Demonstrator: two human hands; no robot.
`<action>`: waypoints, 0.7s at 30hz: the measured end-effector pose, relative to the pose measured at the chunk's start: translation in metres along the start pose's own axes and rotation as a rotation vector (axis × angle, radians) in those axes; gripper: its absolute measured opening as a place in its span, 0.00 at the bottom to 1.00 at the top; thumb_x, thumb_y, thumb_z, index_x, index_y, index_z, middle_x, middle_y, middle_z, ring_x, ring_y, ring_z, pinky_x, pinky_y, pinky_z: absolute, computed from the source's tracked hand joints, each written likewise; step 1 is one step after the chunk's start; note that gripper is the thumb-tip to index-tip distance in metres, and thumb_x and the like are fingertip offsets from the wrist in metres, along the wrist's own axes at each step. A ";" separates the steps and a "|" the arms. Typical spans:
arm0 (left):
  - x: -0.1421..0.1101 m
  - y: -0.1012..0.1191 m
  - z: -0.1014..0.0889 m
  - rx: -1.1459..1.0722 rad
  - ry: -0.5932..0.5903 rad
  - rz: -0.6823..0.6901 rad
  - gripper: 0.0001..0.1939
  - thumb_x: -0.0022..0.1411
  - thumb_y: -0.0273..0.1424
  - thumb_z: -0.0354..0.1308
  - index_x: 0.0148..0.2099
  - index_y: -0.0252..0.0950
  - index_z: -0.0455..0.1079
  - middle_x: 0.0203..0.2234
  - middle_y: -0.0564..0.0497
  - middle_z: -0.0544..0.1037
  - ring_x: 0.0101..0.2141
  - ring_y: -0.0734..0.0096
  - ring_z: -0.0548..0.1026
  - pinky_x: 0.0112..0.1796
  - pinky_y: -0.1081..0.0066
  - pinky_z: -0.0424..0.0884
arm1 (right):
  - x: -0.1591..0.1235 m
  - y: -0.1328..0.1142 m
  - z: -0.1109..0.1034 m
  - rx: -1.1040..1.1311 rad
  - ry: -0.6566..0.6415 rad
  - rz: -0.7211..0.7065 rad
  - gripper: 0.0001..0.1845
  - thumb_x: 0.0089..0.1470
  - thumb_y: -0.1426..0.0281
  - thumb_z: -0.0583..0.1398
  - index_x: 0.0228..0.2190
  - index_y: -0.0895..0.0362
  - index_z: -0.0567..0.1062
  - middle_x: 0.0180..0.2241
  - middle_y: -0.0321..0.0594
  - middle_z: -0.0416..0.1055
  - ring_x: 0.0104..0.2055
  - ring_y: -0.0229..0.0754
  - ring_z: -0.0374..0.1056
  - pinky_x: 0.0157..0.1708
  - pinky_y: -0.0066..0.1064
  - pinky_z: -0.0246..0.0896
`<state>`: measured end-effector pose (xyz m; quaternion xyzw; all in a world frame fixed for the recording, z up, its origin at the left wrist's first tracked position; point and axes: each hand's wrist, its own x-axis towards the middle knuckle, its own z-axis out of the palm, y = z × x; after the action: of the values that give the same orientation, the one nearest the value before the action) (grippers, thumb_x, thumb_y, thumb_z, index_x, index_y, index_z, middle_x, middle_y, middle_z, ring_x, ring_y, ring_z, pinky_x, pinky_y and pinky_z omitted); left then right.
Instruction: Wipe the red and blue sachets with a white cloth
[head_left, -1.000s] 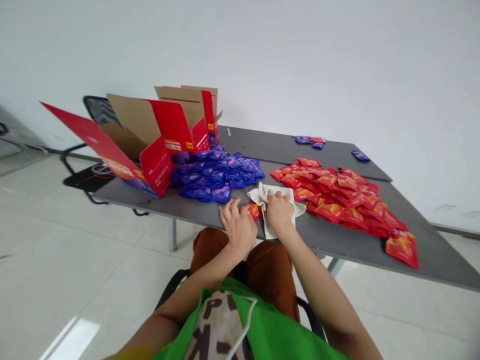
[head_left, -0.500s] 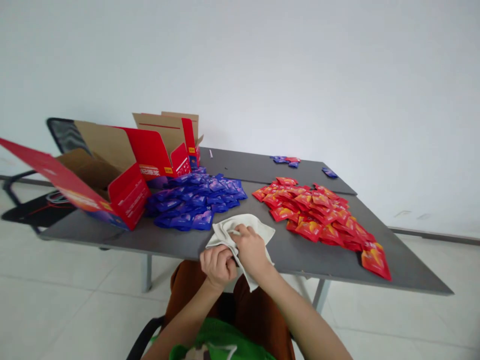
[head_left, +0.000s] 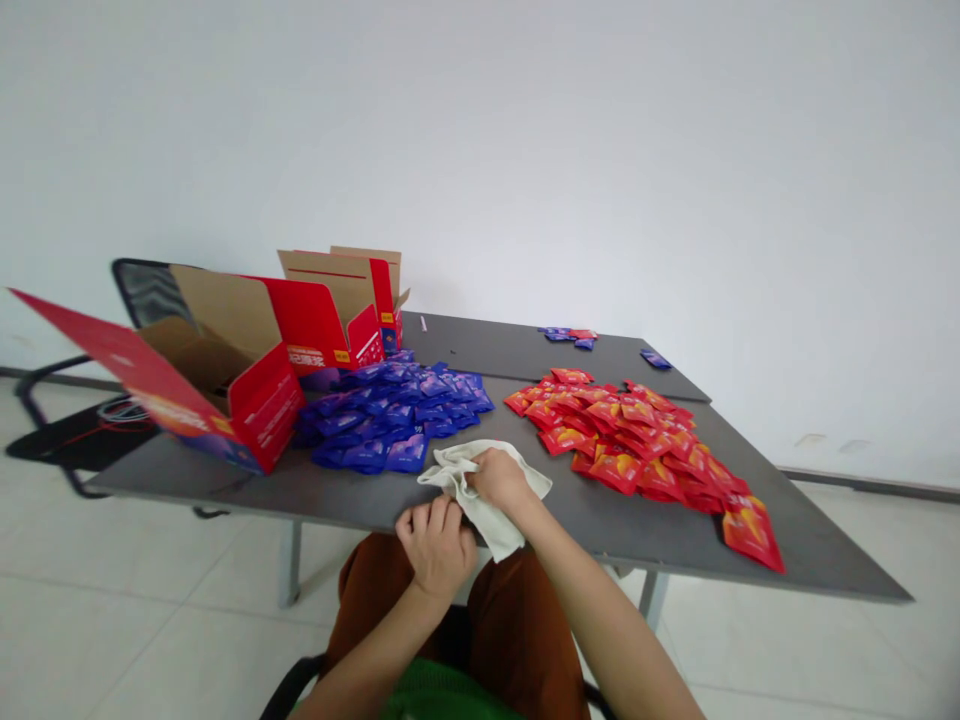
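A pale cloth lies crumpled at the front of the table, one corner hanging over the edge. My right hand is closed on the middle of it, with folds bunched under the fingers. Just left of and below it, my left hand is curled at the table's front edge, close against the cloth. What its fingers grip is hidden. Behind the cloth to the left is a pile of blue-purple sachets. Red-orange sachets are heaped to the right.
Open red cardboard boxes stand along the left of the grey table. A few sachets lie at the back, with a single blue one near the right edge. A black chair is beyond the left end.
My right hand and the cloth have shifted slightly, and the cloth's hanging corner has risen. My left hand has turned so that its knuckles face up. The whole view has tilted a little.
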<state>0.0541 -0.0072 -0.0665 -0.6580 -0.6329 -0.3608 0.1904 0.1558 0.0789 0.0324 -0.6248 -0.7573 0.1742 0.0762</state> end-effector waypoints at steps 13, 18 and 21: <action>0.003 0.011 -0.009 -0.044 -0.074 -0.057 0.13 0.59 0.28 0.49 0.45 0.35 0.70 0.41 0.43 0.74 0.43 0.53 0.65 0.47 0.53 0.54 | -0.016 0.020 -0.023 -0.046 0.230 -0.108 0.15 0.60 0.64 0.55 0.46 0.45 0.76 0.42 0.40 0.72 0.44 0.40 0.69 0.40 0.25 0.59; 0.017 0.015 -0.022 -0.008 -0.211 -0.059 0.10 0.54 0.35 0.55 0.35 0.34 0.68 0.35 0.42 0.72 0.41 0.52 0.65 0.47 0.53 0.58 | -0.018 0.010 0.013 -0.192 0.153 -0.260 0.16 0.61 0.68 0.53 0.46 0.44 0.75 0.47 0.39 0.68 0.47 0.39 0.64 0.42 0.25 0.59; 0.032 0.027 -0.031 0.040 -0.272 -0.092 0.17 0.51 0.39 0.59 0.39 0.32 0.68 0.37 0.40 0.70 0.44 0.50 0.64 0.52 0.49 0.55 | -0.004 0.014 0.013 -0.201 0.178 -0.130 0.17 0.62 0.69 0.51 0.46 0.47 0.76 0.46 0.43 0.67 0.46 0.41 0.65 0.41 0.27 0.60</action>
<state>0.0706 -0.0104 -0.0174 -0.6672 -0.6895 -0.2640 0.0991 0.1651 0.0746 0.0155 -0.5918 -0.8001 0.0363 0.0912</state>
